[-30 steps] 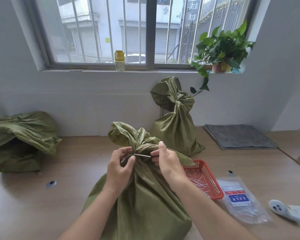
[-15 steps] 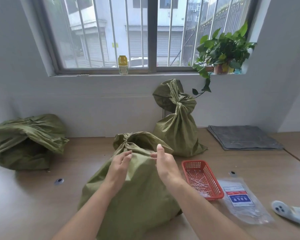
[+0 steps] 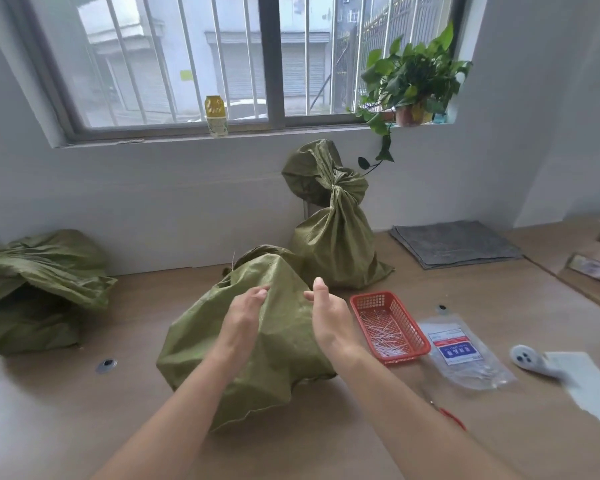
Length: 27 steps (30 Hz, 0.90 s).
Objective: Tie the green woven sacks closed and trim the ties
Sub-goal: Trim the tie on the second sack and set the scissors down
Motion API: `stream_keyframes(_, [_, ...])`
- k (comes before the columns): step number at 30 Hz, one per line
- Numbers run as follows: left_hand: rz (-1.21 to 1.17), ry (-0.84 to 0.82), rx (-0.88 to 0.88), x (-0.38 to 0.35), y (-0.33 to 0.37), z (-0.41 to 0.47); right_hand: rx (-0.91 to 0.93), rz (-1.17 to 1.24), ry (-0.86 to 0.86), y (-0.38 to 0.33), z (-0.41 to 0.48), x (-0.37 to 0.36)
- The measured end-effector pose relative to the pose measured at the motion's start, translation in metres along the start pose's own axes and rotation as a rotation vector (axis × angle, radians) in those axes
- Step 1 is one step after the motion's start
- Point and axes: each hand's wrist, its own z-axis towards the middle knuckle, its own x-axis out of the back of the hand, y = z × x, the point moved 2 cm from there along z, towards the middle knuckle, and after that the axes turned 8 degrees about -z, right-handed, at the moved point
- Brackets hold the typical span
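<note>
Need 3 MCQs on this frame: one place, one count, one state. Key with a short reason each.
1. The red basket lies:
A) right of the near sack
B) on the windowsill
C) on the grey cloth

2. Green sacks in view:
A) two
B) three
C) five

3. The sack by the wall is:
A) lying open
B) tied at the neck, upright
C) stuffed in the basket

Key:
1 A, the red basket sits just past the near sack's right side.
2 B, the near sack, the sack by the wall and the sack at far left.
3 B, its neck is cinched and it stands.
</note>
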Motion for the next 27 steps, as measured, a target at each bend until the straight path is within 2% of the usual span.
stream_keyframes(8, [0.028,-0.193,0.065,-0.049,-0.014,-0.01,-0.088,0.028,0.193,0.038,-0.022,0.027])
stream_keyframes(12, [0.056,-0.252,0.067,-0.095,-0.029,-0.021,-0.147,0.07,0.25,0.07,-0.029,0.06])
stream_keyframes(17, [0.076,-0.338,0.152,-0.165,-0.04,-0.042,-0.209,0.065,0.283,0.126,-0.03,0.111])
stream_keyframes(27, [0.079,-0.267,0.352,-0.289,-0.105,-0.072,-0.341,-0.03,0.21,0.252,-0.014,0.189])
